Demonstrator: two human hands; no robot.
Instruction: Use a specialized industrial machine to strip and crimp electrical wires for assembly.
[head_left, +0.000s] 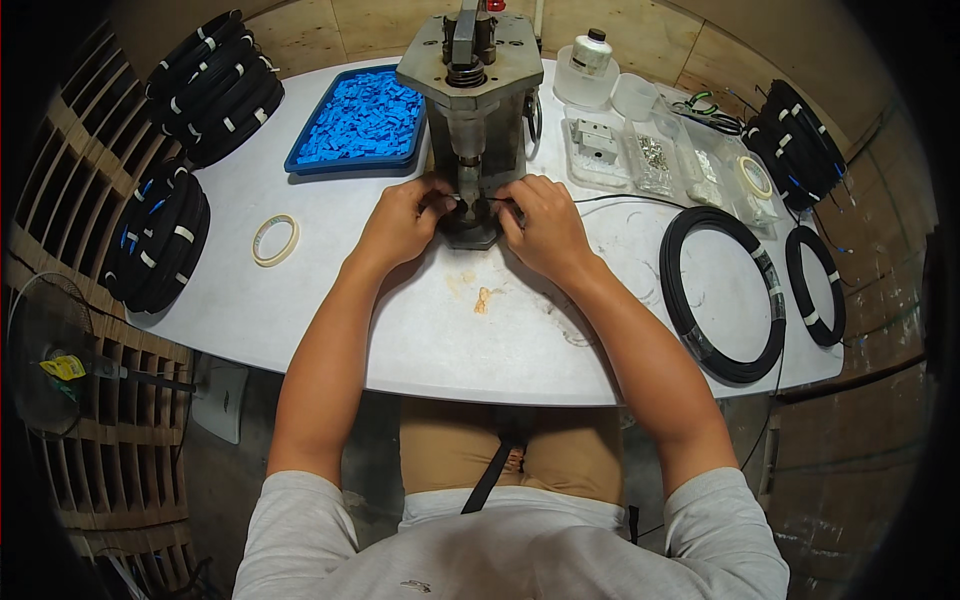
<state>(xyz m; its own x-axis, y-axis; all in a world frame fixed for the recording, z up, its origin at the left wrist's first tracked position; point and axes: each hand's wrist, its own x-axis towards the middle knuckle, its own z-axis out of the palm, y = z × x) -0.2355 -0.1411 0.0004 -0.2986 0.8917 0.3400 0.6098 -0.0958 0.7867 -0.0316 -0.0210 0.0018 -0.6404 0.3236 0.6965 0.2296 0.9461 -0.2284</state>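
A metal bench press (480,75) stands at the far middle of the table, and both my hands are at its lower jaw. My left hand (402,222) is closed in a pinch just left of the jaw; its fingertips hold something small that I cannot make out. On the other side, my right hand (548,222) is closed on a thin black cable (625,197). This cable runs from my fingers to the right, toward a large black cable coil (674,290) lying on the table. Around the jaw, the cable's end is hidden by my fingers and the press.
A dark blue tray (297,168) of small blue pieces (362,115) sits left of the press. A tape roll (294,240) lies nearer me. Black coils (160,240) are stacked at the left edge. Clear boxes (655,165) of small parts and a white bottle (591,55) stand right.
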